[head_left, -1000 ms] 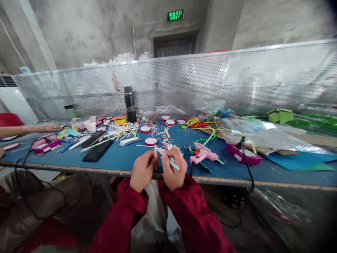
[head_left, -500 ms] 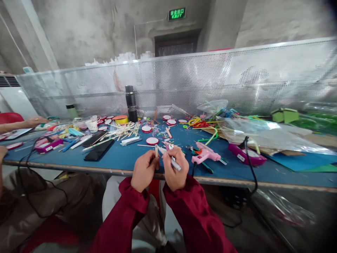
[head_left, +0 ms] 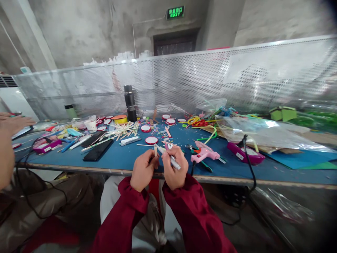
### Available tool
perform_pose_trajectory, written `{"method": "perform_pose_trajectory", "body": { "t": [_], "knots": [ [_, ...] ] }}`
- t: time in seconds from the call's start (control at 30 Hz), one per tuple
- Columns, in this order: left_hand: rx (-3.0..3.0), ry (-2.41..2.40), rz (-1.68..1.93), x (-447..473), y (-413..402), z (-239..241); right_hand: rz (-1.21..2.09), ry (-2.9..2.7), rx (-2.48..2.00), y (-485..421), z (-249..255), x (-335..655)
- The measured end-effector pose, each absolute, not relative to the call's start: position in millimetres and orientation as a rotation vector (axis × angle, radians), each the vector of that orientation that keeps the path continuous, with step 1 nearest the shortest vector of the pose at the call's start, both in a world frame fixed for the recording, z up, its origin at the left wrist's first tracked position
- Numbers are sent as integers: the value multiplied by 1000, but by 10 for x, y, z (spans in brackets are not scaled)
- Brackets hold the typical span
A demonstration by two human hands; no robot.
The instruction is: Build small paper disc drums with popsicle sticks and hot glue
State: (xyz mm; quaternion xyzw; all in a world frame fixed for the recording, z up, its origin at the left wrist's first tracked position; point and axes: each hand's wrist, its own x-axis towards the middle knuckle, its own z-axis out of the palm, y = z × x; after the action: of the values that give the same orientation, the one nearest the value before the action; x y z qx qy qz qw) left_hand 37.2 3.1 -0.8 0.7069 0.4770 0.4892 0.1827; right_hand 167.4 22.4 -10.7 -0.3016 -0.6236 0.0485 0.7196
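Note:
My left hand (head_left: 142, 170) is closed round a thin wooden craft stick (head_left: 155, 151) that stands upright from its fingers, at the near edge of the blue table (head_left: 123, 160). My right hand (head_left: 173, 170) is closed on a white marker pen (head_left: 172, 161), its tip held against the stick. The two hands touch each other just above the table edge. Both sleeves are dark red. A pink glue gun (head_left: 205, 153) lies on the table just right of my right hand.
Wooden sticks (head_left: 121, 130), red-rimmed round lids (head_left: 151, 140), a black phone (head_left: 97, 151), a black flask (head_left: 130, 103) and plastic bags (head_left: 263, 135) clutter the table. A perforated metal screen (head_left: 200, 82) stands behind. Another person's hands (head_left: 12, 123) are at the left.
My hands have stayed together on the stick and pen. The person at the left has drawn an arm back from the table and raised the hands nearer the camera.

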Motion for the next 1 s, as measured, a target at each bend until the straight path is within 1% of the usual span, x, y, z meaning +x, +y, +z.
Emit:
{"method": "perform_pose_trajectory", "body": {
  "t": [0.57,1.0],
  "knots": [
    [2001,1329,1380,372,42,-21,102,-1398,-598,225,-93,1673],
    [2036,1324,1393,369,30,-17,109,-1368,-700,240,-131,1664]
  ]
}}
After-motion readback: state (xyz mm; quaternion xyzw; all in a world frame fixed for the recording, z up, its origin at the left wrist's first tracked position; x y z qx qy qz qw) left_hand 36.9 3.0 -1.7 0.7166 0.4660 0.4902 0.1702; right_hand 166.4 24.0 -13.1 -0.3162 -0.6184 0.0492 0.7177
